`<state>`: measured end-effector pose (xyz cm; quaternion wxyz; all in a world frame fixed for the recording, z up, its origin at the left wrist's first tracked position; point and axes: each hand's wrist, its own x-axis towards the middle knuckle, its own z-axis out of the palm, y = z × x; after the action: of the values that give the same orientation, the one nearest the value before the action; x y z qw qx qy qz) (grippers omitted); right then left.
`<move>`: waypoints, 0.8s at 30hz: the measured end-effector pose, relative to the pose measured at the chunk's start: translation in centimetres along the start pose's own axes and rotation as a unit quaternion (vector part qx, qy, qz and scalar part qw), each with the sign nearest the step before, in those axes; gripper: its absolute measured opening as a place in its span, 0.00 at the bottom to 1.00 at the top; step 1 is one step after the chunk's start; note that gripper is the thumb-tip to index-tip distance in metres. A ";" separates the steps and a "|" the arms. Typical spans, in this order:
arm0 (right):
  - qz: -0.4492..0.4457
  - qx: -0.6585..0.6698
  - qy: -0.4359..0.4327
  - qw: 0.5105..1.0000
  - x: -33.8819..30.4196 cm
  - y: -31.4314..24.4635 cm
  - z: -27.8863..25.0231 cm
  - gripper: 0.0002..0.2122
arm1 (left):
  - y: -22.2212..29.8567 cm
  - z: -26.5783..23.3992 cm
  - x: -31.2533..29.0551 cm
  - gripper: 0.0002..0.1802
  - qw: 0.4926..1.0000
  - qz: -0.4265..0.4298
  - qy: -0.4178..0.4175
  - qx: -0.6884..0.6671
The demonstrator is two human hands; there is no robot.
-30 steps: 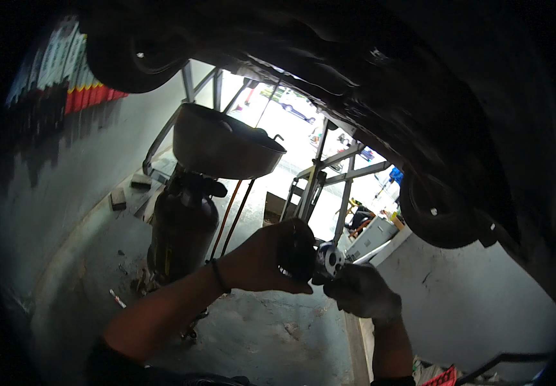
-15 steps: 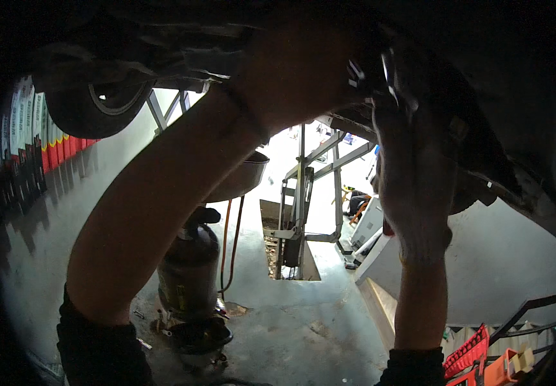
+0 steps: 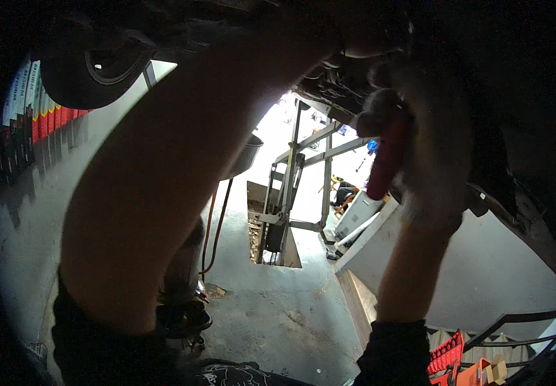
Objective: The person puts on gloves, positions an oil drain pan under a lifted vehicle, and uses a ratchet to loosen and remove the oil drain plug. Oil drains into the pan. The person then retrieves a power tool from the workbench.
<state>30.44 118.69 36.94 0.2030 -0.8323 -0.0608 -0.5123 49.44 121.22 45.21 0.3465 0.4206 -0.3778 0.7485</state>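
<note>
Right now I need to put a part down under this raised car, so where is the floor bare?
The concrete floor is bare between the dark drain tank and the white panel, in front of the lift post. It is crowded overhead: the right hand grips a red handle against the underbody, the left forearm fills the near left, and red crates sit lower right.

Tool handle (image 3: 386, 161) is sitting within the right fingers (image 3: 381, 119); drain pan (image 3: 244, 157) is standing left of them, lift frame (image 3: 291, 193) below.
</note>
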 end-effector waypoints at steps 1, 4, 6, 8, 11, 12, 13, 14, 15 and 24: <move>-0.023 0.116 0.001 0.993 -1.4 0.1 1.3 0.16 | -0.1 -0.4 0.3 0.25 1.000 -0.001 -0.023 -0.009; -0.171 0.087 0.023 0.981 -3.5 1.6 4.5 0.18 | -0.7 -1.9 1.5 0.26 0.971 -0.012 -0.239 -0.029; -0.006 0.329 -0.013 0.944 -5.7 2.2 5.7 0.19 | -0.4 -2.4 1.7 0.25 0.980 -0.002 -0.195 -0.025; -0.075 0.073 0.018 0.994 -5.4 3.2 4.9 0.16 | -0.5 -2.8 2.3 0.24 0.975 0.017 -0.219 -0.020; -0.026 -0.074 0.048 0.996 -4.4 4.6 1.3 0.11 | -0.9 -2.7 2.7 0.23 0.963 0.104 -0.248 0.009; 0.013 -0.126 0.046 0.991 -3.9 5.1 -0.7 0.09 | -1.0 -2.8 2.6 0.23 0.968 0.165 -0.185 0.036; 0.044 -0.193 0.050 0.979 -3.4 5.5 -2.4 0.10 | -1.1 -2.8 2.4 0.23 0.965 0.222 -0.120 0.065; 0.030 -0.275 0.048 0.960 -2.9 5.9 -4.4 0.11 | -1.2 -2.9 2.2 0.23 0.954 0.227 -0.167 0.099; 0.017 -0.313 0.062 0.948 -2.3 6.1 -6.1 0.13 | -1.2 -3.0 2.0 0.22 0.940 0.232 -0.213 0.132; -0.091 -0.376 0.226 0.894 3.6 9.1 -12.5 0.23 | -0.3 -2.5 1.2 0.26 0.998 0.015 -0.067 -0.012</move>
<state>24.60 104.96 42.52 -0.1642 -0.6993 0.1088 -0.6872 48.30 123.78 45.41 0.3143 0.4600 -0.4151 0.7192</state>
